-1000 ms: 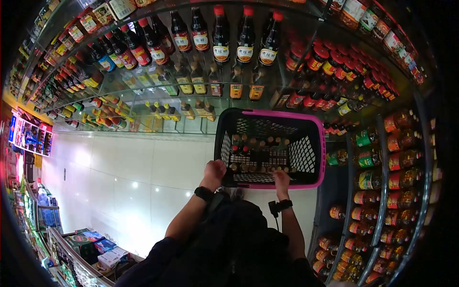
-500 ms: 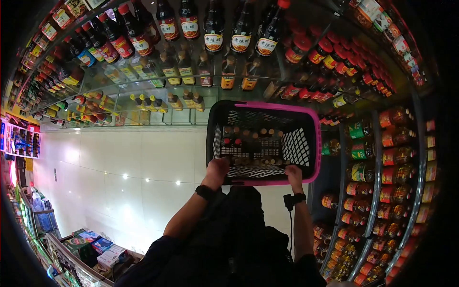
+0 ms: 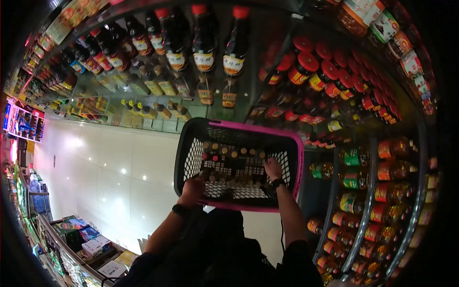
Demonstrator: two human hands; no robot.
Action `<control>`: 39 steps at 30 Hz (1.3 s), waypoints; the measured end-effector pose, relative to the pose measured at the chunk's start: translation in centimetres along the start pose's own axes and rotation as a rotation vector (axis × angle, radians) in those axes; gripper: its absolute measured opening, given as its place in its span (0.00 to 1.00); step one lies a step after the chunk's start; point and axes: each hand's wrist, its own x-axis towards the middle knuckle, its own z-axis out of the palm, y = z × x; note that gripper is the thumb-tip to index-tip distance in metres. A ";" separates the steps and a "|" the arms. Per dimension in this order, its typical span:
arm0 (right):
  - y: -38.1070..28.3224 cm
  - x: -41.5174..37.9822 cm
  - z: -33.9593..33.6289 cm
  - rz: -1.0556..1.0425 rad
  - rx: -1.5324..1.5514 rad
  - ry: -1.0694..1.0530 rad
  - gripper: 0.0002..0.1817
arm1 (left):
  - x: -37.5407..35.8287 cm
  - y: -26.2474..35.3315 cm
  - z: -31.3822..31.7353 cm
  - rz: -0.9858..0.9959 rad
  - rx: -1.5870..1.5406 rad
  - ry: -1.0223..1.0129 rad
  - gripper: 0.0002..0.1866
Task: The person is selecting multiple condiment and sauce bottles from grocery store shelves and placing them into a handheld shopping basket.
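A black mesh shopping basket (image 3: 300, 158) with a pink handle along its rim is in front of my body. Several bottles (image 3: 234, 154) stand inside it in rows, most with brownish caps and a couple with red caps. My left hand (image 3: 192, 190) is closed round the basket's near rim at the left. Inside the right part of the basket, my right hand (image 3: 273, 168) has curled fingers beside the bottle caps. Whatever it pinches, if anything, is hidden. Each wrist wears a dark band.
Glass shelves ahead carry dark sauce bottles (image 3: 204, 40) and red-lidded jars (image 3: 306, 64). Large oil bottles (image 3: 392, 170) line the racks at the right. Pale tiled floor (image 3: 110, 177) stretches to the left. Boxes (image 3: 98, 244) sit on a low stand at lower left.
My right hand has left the near rim and moved into the basket. The basket now appears lower and further left, tilted slightly, and the shelves have shifted in view.
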 end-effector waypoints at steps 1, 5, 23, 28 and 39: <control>0.6 1.8 -0.3 0.020 -0.254 -0.001 0.11 | -0.1 0.7 1.9 -0.048 -0.023 0.090 0.03; 1.2 8.0 0.8 0.180 -0.329 -0.133 0.25 | 0.8 2.8 1.0 -0.039 -0.021 -0.060 0.01; 6.4 9.4 4.0 0.045 -0.405 0.139 0.13 | 2.0 5.0 -0.1 -0.033 -0.117 -0.057 0.01; 2.0 4.4 -3.3 -0.121 -0.306 0.003 0.08 | 3.1 5.8 2.5 -0.023 -0.755 0.006 0.03; -11.2 -6.2 -16.9 -0.493 0.191 -0.041 0.10 | 7.2 6.4 3.6 0.137 -1.441 -0.084 0.06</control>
